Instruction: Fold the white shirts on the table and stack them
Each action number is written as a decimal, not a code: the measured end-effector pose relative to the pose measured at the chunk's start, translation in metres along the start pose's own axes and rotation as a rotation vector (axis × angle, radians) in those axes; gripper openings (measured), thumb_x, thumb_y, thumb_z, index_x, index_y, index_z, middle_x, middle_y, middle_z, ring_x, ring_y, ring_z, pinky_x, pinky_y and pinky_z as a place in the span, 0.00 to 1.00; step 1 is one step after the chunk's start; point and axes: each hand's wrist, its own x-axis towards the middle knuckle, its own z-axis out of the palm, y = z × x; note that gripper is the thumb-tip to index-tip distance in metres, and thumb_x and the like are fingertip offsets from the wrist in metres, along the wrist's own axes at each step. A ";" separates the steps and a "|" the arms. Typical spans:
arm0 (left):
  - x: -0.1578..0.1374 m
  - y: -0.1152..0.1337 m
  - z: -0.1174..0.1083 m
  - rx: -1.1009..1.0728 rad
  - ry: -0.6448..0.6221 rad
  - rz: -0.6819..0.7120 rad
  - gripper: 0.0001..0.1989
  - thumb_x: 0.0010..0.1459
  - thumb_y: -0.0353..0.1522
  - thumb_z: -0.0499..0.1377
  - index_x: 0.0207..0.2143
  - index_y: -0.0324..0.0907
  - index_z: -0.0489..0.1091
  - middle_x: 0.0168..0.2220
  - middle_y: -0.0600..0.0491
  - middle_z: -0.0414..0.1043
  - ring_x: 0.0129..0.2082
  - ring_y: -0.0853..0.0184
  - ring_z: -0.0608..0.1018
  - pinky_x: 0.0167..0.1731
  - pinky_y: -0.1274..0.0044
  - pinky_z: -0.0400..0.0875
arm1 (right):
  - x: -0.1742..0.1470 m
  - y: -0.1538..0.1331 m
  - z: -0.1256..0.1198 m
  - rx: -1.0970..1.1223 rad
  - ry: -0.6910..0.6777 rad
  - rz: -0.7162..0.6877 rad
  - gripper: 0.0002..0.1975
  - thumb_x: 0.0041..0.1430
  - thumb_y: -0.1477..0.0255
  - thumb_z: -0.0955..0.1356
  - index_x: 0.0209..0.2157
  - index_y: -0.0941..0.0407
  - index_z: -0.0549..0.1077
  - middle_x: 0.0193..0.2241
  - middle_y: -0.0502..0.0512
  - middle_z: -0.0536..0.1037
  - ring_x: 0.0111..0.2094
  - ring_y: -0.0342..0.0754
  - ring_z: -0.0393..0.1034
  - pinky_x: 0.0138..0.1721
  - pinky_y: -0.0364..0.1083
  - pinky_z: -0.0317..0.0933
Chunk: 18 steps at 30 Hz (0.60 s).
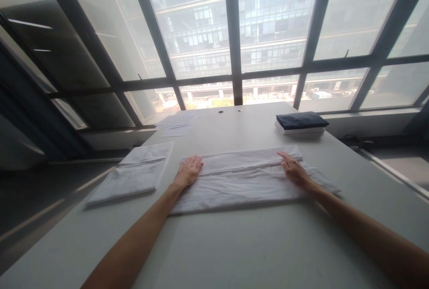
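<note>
A white cloth (234, 188), folded into a long strip with a lengthwise seam between its folds, lies across the table in front of me. My left hand (189, 171) rests flat on its left end, fingers stretched out. On the right part of the cloth is my right hand (294, 171), its fingers extended and pointing up and left; the underside of that hand is hidden. A looser flap of the cloth sticks out to the right beyond my right wrist. Neither hand shows anything gripped.
Left of the cloth lies another folded white cloth (134, 172), near the table's left edge. Sheets of paper (176, 123) lie farther back. A dark blue folded cloth (301, 120) tops a white stack at the back right. Windows (201, 25) rise behind the white table (231, 248).
</note>
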 end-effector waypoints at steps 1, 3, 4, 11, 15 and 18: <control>0.001 0.000 0.000 0.000 0.000 0.000 0.27 0.75 0.41 0.41 0.70 0.45 0.59 0.73 0.43 0.53 0.72 0.49 0.55 0.67 0.50 0.50 | 0.001 0.005 -0.004 -0.003 0.016 0.003 0.30 0.72 0.67 0.52 0.69 0.60 0.63 0.68 0.64 0.65 0.71 0.54 0.55 0.70 0.58 0.51; 0.002 -0.002 0.000 0.000 0.000 0.000 0.27 0.75 0.41 0.41 0.70 0.45 0.59 0.73 0.43 0.53 0.72 0.48 0.56 0.67 0.50 0.50 | 0.001 0.015 -0.013 -0.075 -0.025 -0.004 0.30 0.73 0.63 0.53 0.70 0.60 0.61 0.71 0.65 0.60 0.72 0.56 0.50 0.70 0.60 0.48; 0.003 -0.002 0.000 0.000 -0.003 0.000 0.27 0.75 0.41 0.41 0.70 0.45 0.59 0.73 0.43 0.53 0.72 0.48 0.55 0.67 0.49 0.49 | 0.001 0.021 -0.017 -0.128 -0.075 0.002 0.31 0.73 0.61 0.53 0.70 0.59 0.60 0.71 0.65 0.58 0.73 0.57 0.49 0.70 0.63 0.46; 0.005 -0.004 -0.001 -0.001 -0.036 -0.012 0.29 0.74 0.42 0.41 0.71 0.43 0.57 0.74 0.44 0.51 0.73 0.50 0.54 0.68 0.51 0.48 | 0.000 0.046 -0.029 -0.265 -0.205 0.206 0.34 0.73 0.54 0.50 0.72 0.54 0.56 0.73 0.63 0.52 0.73 0.64 0.44 0.67 0.76 0.37; 0.004 -0.003 -0.001 0.014 -0.017 -0.001 0.28 0.74 0.41 0.42 0.71 0.43 0.59 0.73 0.43 0.52 0.73 0.49 0.55 0.67 0.49 0.50 | 0.001 0.050 -0.030 -0.222 -0.178 0.247 0.34 0.74 0.54 0.49 0.72 0.55 0.56 0.74 0.62 0.50 0.74 0.63 0.41 0.68 0.74 0.38; 0.005 -0.003 -0.001 0.020 -0.011 0.003 0.29 0.74 0.41 0.41 0.71 0.41 0.59 0.73 0.42 0.53 0.72 0.49 0.56 0.66 0.49 0.51 | 0.008 0.049 -0.034 -0.197 -0.070 0.312 0.34 0.75 0.55 0.48 0.72 0.57 0.57 0.73 0.65 0.53 0.74 0.61 0.44 0.68 0.71 0.41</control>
